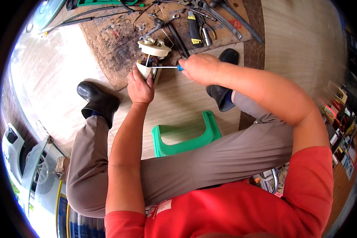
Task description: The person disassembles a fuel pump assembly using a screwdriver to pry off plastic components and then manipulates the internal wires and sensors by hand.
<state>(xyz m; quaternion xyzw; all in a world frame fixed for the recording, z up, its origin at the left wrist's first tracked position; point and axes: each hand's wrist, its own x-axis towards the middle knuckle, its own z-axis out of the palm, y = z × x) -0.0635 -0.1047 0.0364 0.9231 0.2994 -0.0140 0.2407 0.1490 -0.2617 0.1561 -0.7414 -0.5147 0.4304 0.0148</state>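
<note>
My left hand (140,86) grips the white plastic body (143,70) of a pump-like assembly, which has a round cream flange (153,49) with fittings on top and a thin rod between flange and body. My right hand (198,69) holds a screwdriver (165,67) by its blue handle, its shaft lying horizontal toward the dark opening in the white body; whether the tip touches inside is too small to tell. The assembly is at the front edge of a stained cardboard sheet (107,59).
On the cardboard lie wrenches (231,28), a yellow-and-black utility knife (194,29), pliers, a hammer and cables. A green plastic stool (186,146) stands between my legs. A teal basin (44,15) sits at upper left, and cluttered shelving (341,131) is at right.
</note>
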